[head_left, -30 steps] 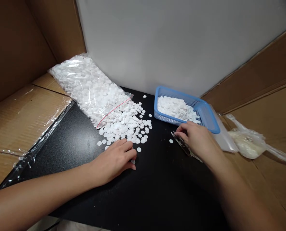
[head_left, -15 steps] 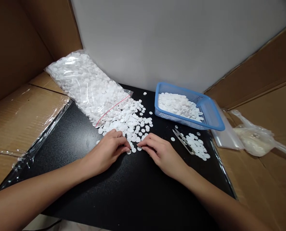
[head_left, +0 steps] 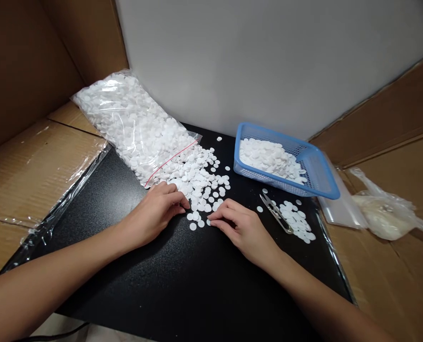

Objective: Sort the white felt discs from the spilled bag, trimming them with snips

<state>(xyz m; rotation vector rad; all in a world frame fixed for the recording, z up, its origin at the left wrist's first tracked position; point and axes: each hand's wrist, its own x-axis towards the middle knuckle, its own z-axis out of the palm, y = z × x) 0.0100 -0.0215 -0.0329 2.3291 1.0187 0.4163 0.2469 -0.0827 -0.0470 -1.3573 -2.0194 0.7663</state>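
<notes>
Many small white round discs lie spilled on the black table from the mouth of a clear zip bag full of them. My right hand has thumb and forefinger pinched at a white disc on the near edge of the spill. Curled at the left side of the heap, my left hand keeps its fingertips close together; whatever is between them, if anything, is hidden. A few loose discs lie between the two hands.
A blue plastic basket partly filled with discs stands at the back right. Metal thread snips rest beside a smaller disc pile. Farther right are flat clear bags and a knotted plastic bag. Cardboard flanks the table.
My left hand has drawn back from the loose discs, up and to the left. My right hand stays at the near edge, still pinching. The whole view has shifted slightly.
</notes>
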